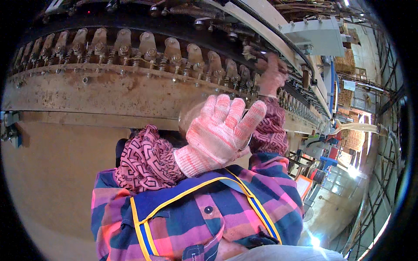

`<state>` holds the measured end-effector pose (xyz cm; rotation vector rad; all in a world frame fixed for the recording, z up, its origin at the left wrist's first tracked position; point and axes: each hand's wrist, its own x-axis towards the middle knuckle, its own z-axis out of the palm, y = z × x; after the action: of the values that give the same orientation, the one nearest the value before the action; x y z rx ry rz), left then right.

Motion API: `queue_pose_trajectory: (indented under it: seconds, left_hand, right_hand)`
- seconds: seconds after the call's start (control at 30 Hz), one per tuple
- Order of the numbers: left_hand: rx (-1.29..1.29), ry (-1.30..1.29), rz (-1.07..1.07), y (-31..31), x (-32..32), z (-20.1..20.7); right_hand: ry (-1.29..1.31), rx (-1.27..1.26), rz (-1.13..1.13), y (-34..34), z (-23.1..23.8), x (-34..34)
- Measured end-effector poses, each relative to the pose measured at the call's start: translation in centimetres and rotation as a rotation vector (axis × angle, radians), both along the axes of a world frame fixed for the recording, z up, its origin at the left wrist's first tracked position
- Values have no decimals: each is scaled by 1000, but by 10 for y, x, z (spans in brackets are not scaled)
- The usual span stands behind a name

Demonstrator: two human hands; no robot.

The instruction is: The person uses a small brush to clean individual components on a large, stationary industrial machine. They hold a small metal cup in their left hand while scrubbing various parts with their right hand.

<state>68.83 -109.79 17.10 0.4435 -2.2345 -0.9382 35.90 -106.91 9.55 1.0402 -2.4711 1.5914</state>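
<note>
My left hand (224, 130) wears a white knitted glove with pink-red stripes. It is raised in front of my chest with its fingers stretched out, and I see nothing in its grasp. Reaching forward to the right, my right hand (272, 76) looks bare and is over the machine. Motion blurs its fingers, and a small pale brown thing (249, 52) shows beside them; whether they hold it is unclear. Close to that hand runs the long row of metal brackets (173, 51) with bolts and springs. Below the brackets lies the machine's rusty brown beam (122, 89).
A dark corrugated hose (278, 35) follows a pale metal rail above my right hand. A grey box (311, 37) sticks out at the upper right. Farther right are a pale bent pipe (357, 126) and an orange-framed board (303, 186). Brown floor (56, 174) extends to the left.
</note>
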Motion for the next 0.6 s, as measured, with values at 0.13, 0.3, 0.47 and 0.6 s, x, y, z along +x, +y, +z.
queue_pose_trajectory:
  seconds: [0.13,0.3,0.47,0.6]
  left_hand:
    - [-13,13,-3,0,0,-3]
    - [-6,53,34,-1,2,-4]
    - [-25,60,36,0,1,-5]
    - [-23,78,48,-8,2,-4]
  right_hand:
    - [-126,18,-45,7,29,15]
    - [-130,-49,-116,-5,31,18]
    - [238,118,-100,5,15,-9]
    - [-203,-41,-129,-2,38,12]
